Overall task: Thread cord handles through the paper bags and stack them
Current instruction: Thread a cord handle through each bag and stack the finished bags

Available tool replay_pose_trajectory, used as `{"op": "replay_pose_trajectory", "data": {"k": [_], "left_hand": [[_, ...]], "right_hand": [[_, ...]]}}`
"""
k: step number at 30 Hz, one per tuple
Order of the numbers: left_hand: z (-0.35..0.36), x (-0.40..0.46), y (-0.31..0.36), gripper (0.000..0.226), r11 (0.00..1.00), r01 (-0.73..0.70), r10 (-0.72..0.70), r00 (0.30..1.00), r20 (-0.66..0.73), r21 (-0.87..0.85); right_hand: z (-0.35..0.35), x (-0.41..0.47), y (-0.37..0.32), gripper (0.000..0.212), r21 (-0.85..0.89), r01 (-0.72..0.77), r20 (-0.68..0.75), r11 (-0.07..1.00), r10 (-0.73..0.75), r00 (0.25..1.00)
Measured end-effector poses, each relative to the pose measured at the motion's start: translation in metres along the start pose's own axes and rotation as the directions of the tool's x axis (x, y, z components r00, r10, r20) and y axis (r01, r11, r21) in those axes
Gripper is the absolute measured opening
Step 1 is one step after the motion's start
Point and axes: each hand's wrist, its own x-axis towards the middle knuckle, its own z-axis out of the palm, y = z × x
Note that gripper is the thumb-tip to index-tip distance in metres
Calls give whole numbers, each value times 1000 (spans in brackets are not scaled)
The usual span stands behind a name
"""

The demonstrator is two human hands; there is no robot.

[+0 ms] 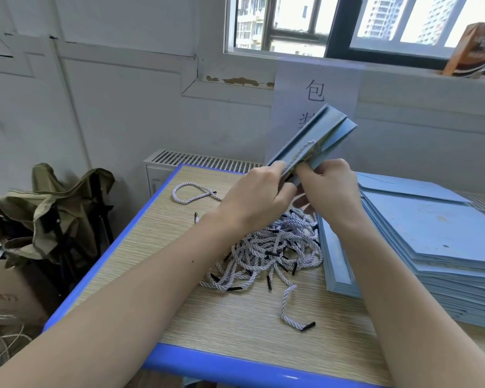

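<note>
Two hands meet above the far middle of the desk [179, 275] in the head view, both holding one flat-folded pale blue paper bag [317, 138] that tilts up and away toward the wall. The left hand [256, 196] has its grip closed on the bag's near end, fingers curled over the edge; the right hand [329, 184] pinches the same end from the other side. A pale twisted cord [301, 151] lies along the bag's open fold, running down into the fingers. Yellow print shows inside the fold. Below the hands, a tangled heap of cords [272, 253], white-lilac with black tips, lies on the wood-grain desk. One looped cord [191, 193] lies apart to the left. A stack of flat blue bags [431, 247] sits at the right, just beside the heap.
</note>
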Motion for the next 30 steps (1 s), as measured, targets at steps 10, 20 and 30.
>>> {"op": "replay_pose_trajectory", "data": {"k": [10, 20, 30], "left_hand": [[-2, 13, -8, 40, 957, 3, 23, 996, -87, 290], [-54, 21, -35, 49, 821, -197, 355, 911, -210, 535], [-57, -13, -121, 58, 884, -44, -25, 990, 140, 465]], "right_hand": [[2, 7, -6, 28, 275, -88, 65, 957, 73, 995], [5, -2, -7, 10, 47, 207, 142, 977, -211, 967], [25, -8, 11, 28, -425, 379, 479, 822, -151, 865]]}}
